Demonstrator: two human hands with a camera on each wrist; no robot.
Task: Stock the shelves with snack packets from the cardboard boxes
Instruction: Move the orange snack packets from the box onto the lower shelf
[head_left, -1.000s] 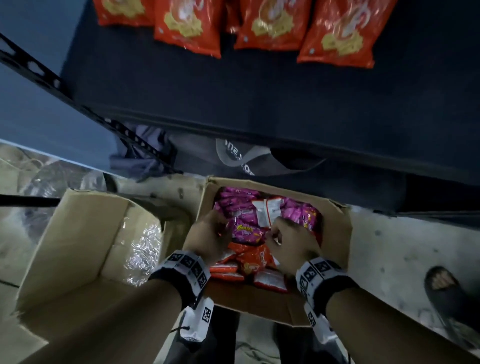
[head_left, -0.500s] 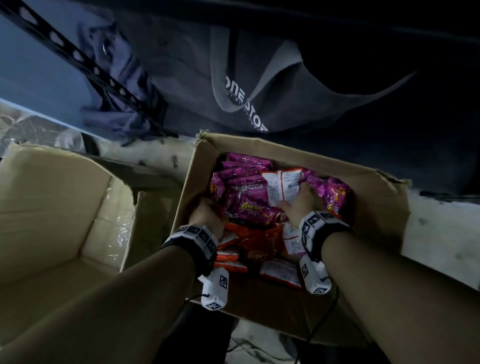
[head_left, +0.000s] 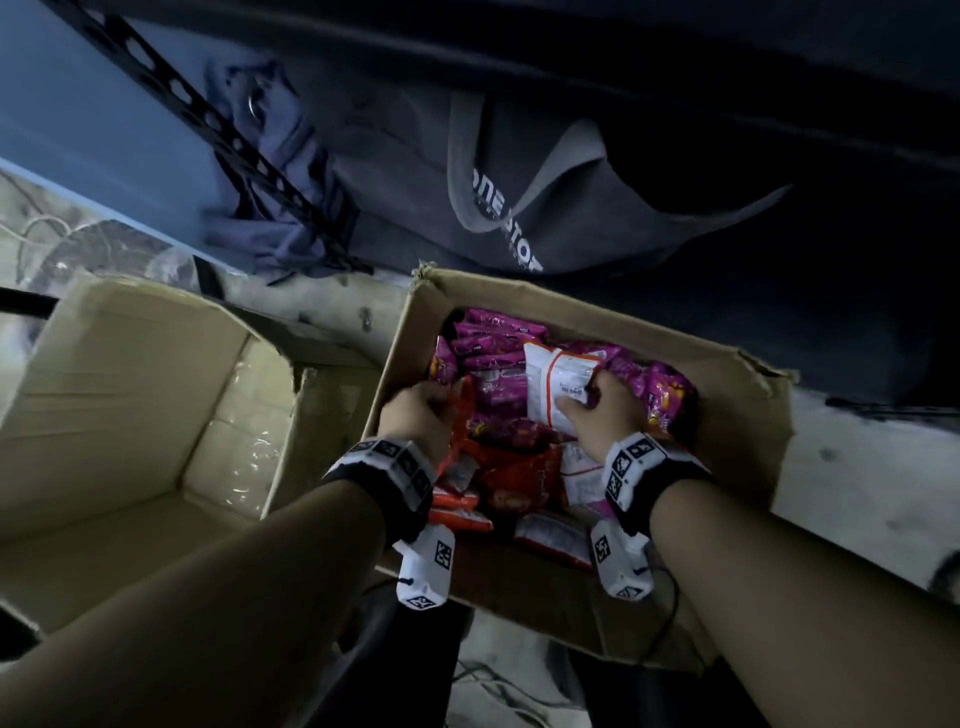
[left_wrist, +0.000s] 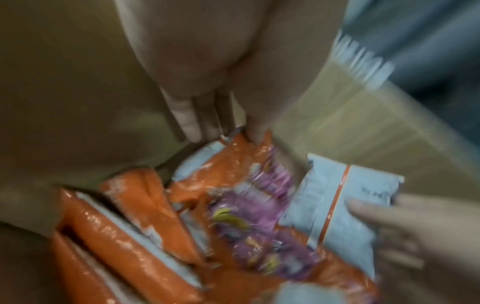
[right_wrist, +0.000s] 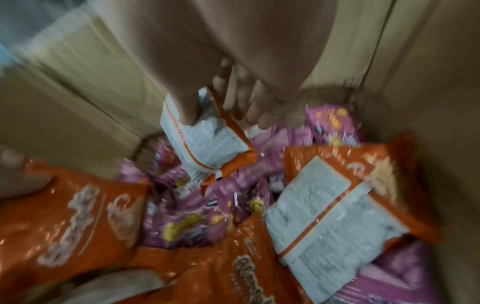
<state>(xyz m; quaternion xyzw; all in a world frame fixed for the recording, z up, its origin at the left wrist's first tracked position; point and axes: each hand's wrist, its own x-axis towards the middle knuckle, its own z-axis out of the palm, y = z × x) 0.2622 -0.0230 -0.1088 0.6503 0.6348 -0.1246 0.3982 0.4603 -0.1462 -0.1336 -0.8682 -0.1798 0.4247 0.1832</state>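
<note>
cardboard box (head_left: 737, 410), pink packets (head_left: 488, 343), orange packets (head_left: 514, 478)

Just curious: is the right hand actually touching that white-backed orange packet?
Touching. The right wrist view shows the right hand pinching the white-backed orange snack packet, thumb pressed on it.

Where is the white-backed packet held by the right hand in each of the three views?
Head: white-backed packet, upper middle of the cardboard box, under the right hand.
Left wrist: right of centre.
Right wrist: centre, pinched.
Shared landmark: purple packets beneath it.
</note>
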